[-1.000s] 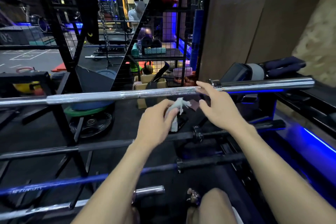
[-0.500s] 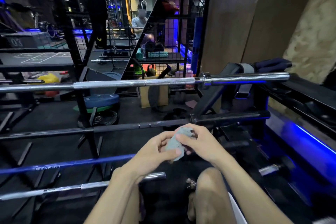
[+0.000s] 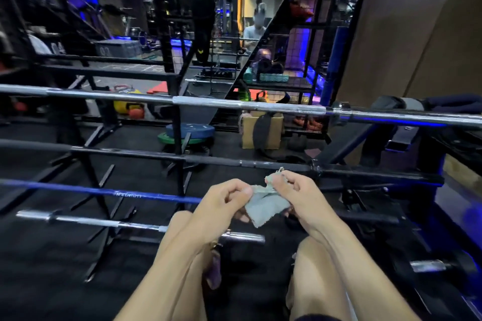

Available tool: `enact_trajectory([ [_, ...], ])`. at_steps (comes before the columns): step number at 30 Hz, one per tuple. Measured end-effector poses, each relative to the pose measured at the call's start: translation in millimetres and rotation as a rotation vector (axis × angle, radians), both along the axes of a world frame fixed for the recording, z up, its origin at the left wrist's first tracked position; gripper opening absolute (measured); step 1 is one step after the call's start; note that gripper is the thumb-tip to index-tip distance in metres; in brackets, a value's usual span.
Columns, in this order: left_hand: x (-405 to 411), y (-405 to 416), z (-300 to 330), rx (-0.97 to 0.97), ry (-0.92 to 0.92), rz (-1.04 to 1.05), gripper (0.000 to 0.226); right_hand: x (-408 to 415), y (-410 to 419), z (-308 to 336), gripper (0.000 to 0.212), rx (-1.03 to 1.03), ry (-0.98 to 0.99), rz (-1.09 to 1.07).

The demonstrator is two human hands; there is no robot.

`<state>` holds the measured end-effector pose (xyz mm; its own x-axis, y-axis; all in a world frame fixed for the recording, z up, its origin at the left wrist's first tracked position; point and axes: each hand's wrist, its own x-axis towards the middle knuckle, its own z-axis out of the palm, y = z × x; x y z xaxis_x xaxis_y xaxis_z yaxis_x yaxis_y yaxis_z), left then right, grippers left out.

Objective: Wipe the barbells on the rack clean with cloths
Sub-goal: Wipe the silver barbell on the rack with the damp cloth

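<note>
Lining dim gym's black floor (image 3: 52, 255): barbells (image 3: 234, 105)

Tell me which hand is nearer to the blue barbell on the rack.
Left. The left hand sits right at the near end of the blue barbell, while the right hand is farther along, across the cloth both hold.

Black rack (image 3: 180, 122) carries four barbells (image 3: 247, 106).

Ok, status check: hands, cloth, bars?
Left hand and right hand both pinching the cloth. Cloth off the bars, below the black barbell. Nothing in the way.
</note>
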<state>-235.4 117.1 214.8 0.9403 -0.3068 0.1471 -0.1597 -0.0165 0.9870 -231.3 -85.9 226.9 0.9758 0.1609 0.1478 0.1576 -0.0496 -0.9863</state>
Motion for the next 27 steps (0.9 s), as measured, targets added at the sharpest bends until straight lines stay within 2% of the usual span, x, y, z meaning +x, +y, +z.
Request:
enact_trajectory([
  [4,-17,25,16,-0.112,0.066,0.128,0.033,3,24,3,0.091,0.092,0.054,0.195],
  [5,-21,32,19,-0.123,0.080,0.150,0.037,3,30,4,0.088,0.106,0.076,0.258],
  [8,-31,56,25,-0.141,0.137,0.192,0.048,0,53,4,0.055,0.103,0.119,0.380],
  [13,-44,94,22,-0.189,0.180,0.202,0.054,-9,104,10,0.038,0.126,0.209,0.337],
  [15,-44,110,18,-0.203,0.174,0.183,0.049,-7,125,12,0.038,0.164,0.241,0.351],
  [18,-33,137,12,-0.225,0.151,0.213,0.028,8,154,13,0.036,0.165,0.271,0.401],
  [22,15,175,5,-0.300,0.138,0.280,0.022,49,198,8,0.036,0.133,0.287,0.446],
  [25,69,205,-1,-0.234,0.120,0.273,0.018,92,235,2,0.034,0.065,0.256,0.435],
  [27,109,229,-5,-0.145,0.106,0.271,0.015,127,258,-2,0.037,0.006,0.226,0.354],
])
